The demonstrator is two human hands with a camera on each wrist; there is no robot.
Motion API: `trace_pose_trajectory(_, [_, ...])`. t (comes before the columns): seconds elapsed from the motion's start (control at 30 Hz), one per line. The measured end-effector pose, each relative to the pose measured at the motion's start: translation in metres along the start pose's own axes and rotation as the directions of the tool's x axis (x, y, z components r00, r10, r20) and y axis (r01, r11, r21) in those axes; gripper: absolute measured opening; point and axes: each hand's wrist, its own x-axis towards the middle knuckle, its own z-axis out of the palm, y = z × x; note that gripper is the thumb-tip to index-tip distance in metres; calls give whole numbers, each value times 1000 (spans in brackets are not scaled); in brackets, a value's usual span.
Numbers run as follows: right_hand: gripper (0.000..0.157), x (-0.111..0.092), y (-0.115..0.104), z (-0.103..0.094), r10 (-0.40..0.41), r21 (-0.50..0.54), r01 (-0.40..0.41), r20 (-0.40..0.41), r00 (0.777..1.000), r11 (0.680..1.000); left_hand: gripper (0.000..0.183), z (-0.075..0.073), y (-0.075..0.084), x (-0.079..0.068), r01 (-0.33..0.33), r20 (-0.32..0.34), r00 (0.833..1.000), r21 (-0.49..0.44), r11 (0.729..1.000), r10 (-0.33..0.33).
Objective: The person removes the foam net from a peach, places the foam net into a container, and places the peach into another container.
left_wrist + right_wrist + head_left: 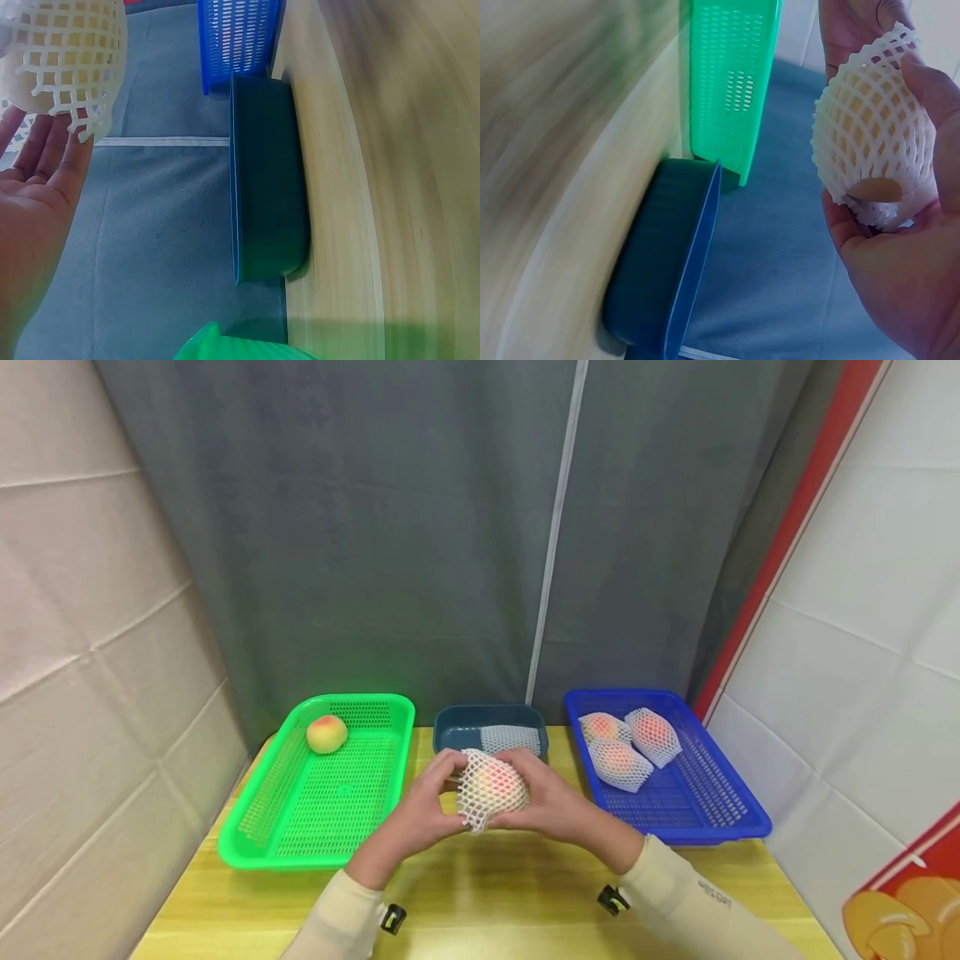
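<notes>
We have a peach-like fruit [501, 787] raised between both hands over the table [487, 910], in front of the dark tray, with a white foam net [472, 789] around it; the right wrist view shows bare skin through an opening at the right palm's end. Our right hand [551, 797] cups it, thumb below and fingers above; our left hand [423, 806] holds the net's loose end between thumb and fingers, the lower fingers slightly spread in the left wrist view.

We judge that a hard pull from the left could tear the mesh or drag it off the fruit; a slack right grip could let the fruit slip through the opening and bruise on the wood.

Just beyond, the dark tray [455, 727] holds more netting [510, 739]; to our left, a green basket [337, 827] holds one bare peach [327, 735]; to our right, a blue basket [716, 785] holds three netted fruits [618, 762], touching or nearly so, which careless stacking could squash.
</notes>
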Motion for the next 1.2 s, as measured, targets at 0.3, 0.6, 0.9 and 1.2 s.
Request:
trace_pose_trajectory(0.3, [83, 3, -9, -2, -14, -4, 14, 38, 999, 1000, 81, 0, 1, 2, 86, 90, 993, -77, 993, -79])
trace_pose_trajectory(0.6, [86, 3, -10, -1, -8, -14, 8, 34, 999, 1000, 83, -2, 3, 4, 83, 121, 990, -127, 988, -68])
trace_pose_trajectory(0.9, [77, 0, -12, -1, -52, -104, 44, -83, 995, 994, 82, -3, 3, 6, 5, 44, 999, -110, 994, 0])
trace_pose_trajectory(1.2, [54, 2, -10, -7, -191, -192, 153, -197, 962, 969, 76, -9, 9, 7, 101, -4, 995, -51, 994, -102])
